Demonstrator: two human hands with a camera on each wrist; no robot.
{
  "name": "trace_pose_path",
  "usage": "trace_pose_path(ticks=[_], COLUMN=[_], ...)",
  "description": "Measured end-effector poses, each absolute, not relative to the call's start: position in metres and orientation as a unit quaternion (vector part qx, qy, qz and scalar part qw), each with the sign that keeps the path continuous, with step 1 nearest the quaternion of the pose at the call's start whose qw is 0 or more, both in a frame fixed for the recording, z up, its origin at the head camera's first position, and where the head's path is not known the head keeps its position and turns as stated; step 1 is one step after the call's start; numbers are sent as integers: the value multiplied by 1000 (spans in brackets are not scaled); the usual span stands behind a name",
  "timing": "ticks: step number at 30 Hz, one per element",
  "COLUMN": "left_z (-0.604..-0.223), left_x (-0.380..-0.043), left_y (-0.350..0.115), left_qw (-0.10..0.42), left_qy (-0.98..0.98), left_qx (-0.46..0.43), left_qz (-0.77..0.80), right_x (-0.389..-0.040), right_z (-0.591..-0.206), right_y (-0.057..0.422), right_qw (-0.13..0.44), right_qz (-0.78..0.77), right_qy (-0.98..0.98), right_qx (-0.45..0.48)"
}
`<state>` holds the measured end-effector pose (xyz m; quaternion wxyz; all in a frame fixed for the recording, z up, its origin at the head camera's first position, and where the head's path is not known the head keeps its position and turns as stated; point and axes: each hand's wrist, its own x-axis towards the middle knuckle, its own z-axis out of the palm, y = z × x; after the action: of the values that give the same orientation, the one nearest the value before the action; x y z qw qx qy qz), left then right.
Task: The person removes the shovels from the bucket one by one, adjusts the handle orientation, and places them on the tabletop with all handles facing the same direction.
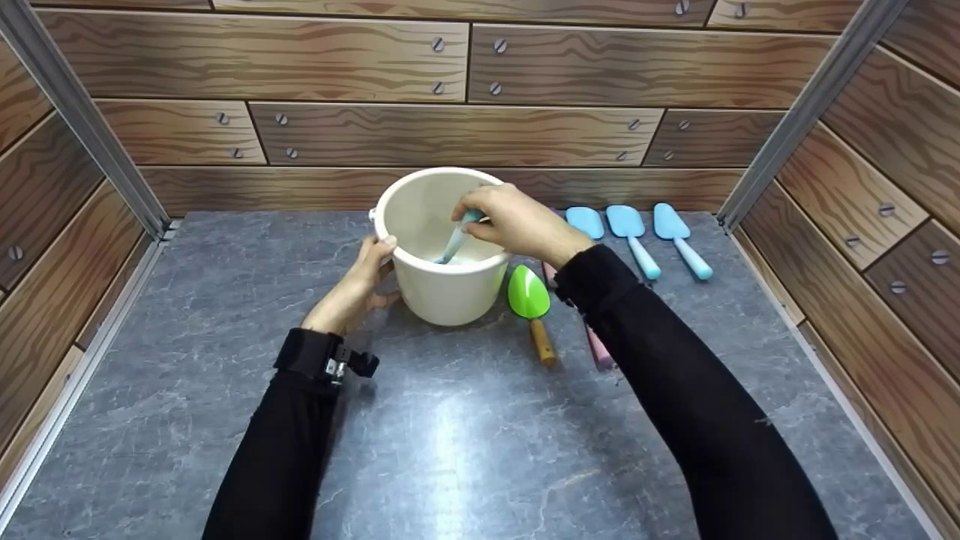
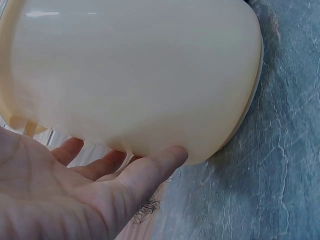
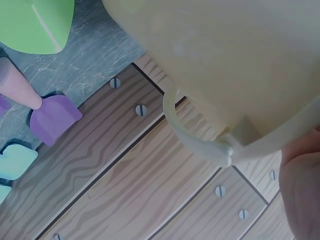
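A cream plastic bucket [image 1: 454, 292] stands upright toward the back of the table. My left hand [image 1: 360, 277] holds it at its left side, one fingertip at the rim and another digit lower on the wall; in the left wrist view several fingers [image 2: 150, 170] lie against the side. Over the bucket's right rim reaches my right hand [image 1: 517, 221], pinching a slim tool with a pale blue handle [image 1: 459, 238]. That tool slants down into the bucket, and I cannot tell what kind its lower end is.
A green scoop [image 1: 529, 292] with a wooden handle lies right of the bucket. Beside it is a purple shovel [image 3: 54, 117] with a pink handle, partly under my right arm. Three light blue toy shovels [image 1: 625, 220] lie further right. Wood-patterned panels [image 1: 360, 56] wall the table.
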<state>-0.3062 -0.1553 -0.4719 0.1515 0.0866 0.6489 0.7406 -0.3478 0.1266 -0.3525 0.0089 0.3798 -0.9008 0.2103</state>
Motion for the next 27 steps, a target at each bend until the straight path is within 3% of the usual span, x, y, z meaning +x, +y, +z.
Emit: trace_pose_path(ticks=[27], left_z=[-471], left_x=[-305], left_y=[-155], left_qw=[149], left_qy=[651], left_qx=[90], left_qz=[739], right_x=[-318], right_z=[-320], right_y=[162], right_qw=[119], right_qz=[284], right_qy=[-882], right_qx=[356])
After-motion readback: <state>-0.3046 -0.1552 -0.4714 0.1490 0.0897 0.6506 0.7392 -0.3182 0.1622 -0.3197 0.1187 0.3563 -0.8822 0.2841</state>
